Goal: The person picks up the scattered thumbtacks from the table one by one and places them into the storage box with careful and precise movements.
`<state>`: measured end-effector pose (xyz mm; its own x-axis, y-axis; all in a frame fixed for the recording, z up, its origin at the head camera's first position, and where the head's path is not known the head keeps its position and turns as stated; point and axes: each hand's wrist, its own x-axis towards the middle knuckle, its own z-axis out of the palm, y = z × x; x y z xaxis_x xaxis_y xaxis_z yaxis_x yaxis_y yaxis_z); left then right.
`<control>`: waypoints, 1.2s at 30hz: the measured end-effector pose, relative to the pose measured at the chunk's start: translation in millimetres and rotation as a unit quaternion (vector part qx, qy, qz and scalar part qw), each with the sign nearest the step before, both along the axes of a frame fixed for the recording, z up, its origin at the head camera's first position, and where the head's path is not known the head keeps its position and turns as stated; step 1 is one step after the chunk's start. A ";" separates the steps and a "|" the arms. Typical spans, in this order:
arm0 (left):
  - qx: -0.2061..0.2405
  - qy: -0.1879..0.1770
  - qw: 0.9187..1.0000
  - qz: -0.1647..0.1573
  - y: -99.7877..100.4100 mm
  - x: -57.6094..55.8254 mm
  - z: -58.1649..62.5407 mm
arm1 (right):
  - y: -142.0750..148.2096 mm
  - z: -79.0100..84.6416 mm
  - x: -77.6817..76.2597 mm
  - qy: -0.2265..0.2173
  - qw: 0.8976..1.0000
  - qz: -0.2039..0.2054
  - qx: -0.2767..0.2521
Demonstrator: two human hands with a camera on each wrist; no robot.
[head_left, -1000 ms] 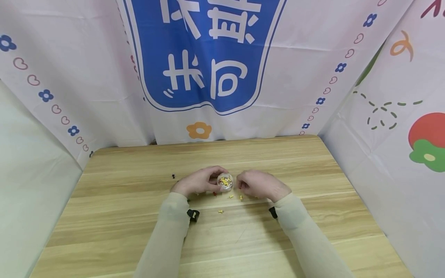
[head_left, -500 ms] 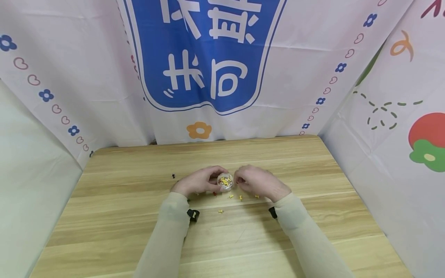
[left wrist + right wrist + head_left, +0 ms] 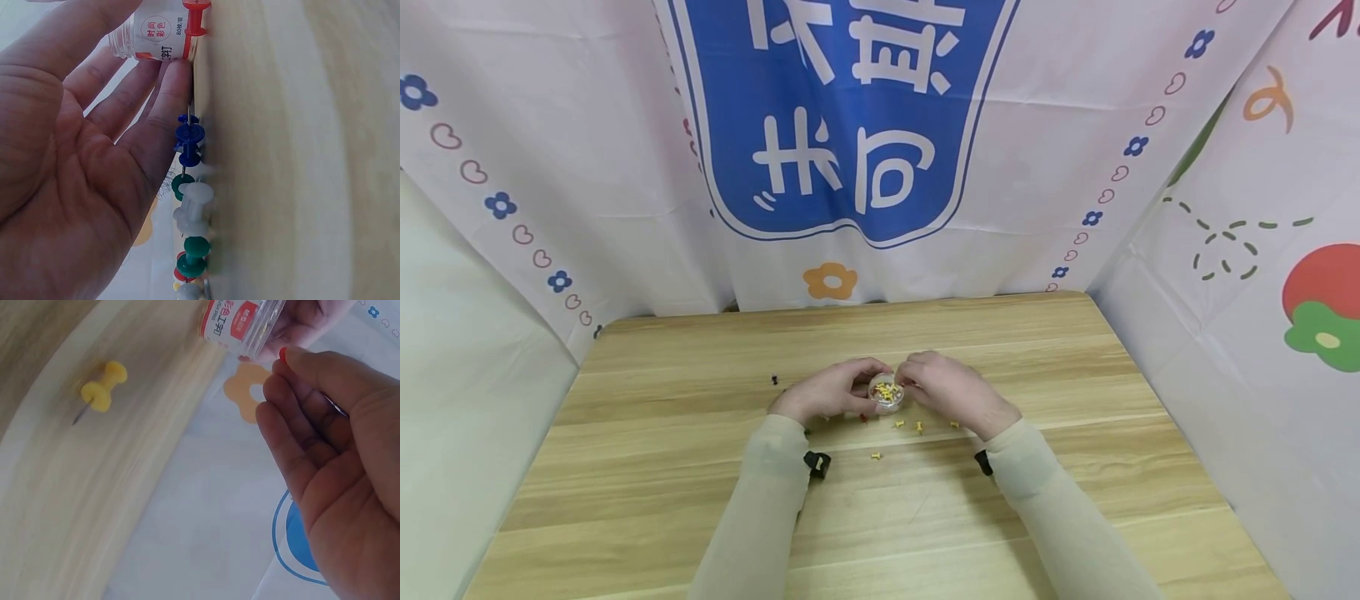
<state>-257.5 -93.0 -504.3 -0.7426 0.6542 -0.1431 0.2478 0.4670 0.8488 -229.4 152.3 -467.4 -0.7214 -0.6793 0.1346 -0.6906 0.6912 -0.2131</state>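
Note:
A small clear jar [image 3: 886,393] with a printed label stands on the table, yellow push pins showing through its open mouth. My left hand [image 3: 833,390] holds it, thumb and fingers curved round its side. Between thumb and fingertip, my right hand [image 3: 953,392] pinches a red push pin [image 3: 283,354], mostly hidden by the fingers, at the jar's rim. The left wrist view has blue push pins [image 3: 189,142], white push pins [image 3: 196,203] and green push pins [image 3: 192,255] lying beside the left palm. A red push pin [image 3: 196,19] lies close to the jar's base.
Yellow push pins lie in front of the hands, among them one near the right wrist [image 3: 954,425] and one nearer the body [image 3: 876,456]. A dark push pin [image 3: 775,380] sits left of the left hand. Behind the wooden table [image 3: 700,500] hangs a printed cloth [image 3: 760,267].
My right hand has risen from the table and moved left to the jar's mouth, with the red push pin in its fingertips. The left hand and the jar have stayed in place.

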 end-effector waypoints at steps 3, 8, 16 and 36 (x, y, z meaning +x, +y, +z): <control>0.001 0.004 1.000 -0.001 0.1 0.1 0.1 | -2.5 -0.8 1.1 0.013 1.000 -0.002 0.002; -0.003 0.017 1.000 -0.004 0.2 0.0 -0.2 | -6.4 -1.8 2.5 0.024 1.000 -0.005 0.014; -0.003 0.012 1.000 0.000 -0.3 -0.5 -1.6 | -5.2 -1.5 2.5 0.015 1.000 -0.009 0.005; -0.007 -0.005 1.000 0.007 0.2 -0.4 -1.9 | 18.6 4.5 -0.6 -0.128 0.990 -0.031 0.044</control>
<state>-257.9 -92.8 -506.1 -0.7495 0.6423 -0.1604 0.2329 0.4826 0.8443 -230.0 170.8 -463.0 -0.7651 -0.6332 -0.1170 -0.5767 0.7547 -0.3127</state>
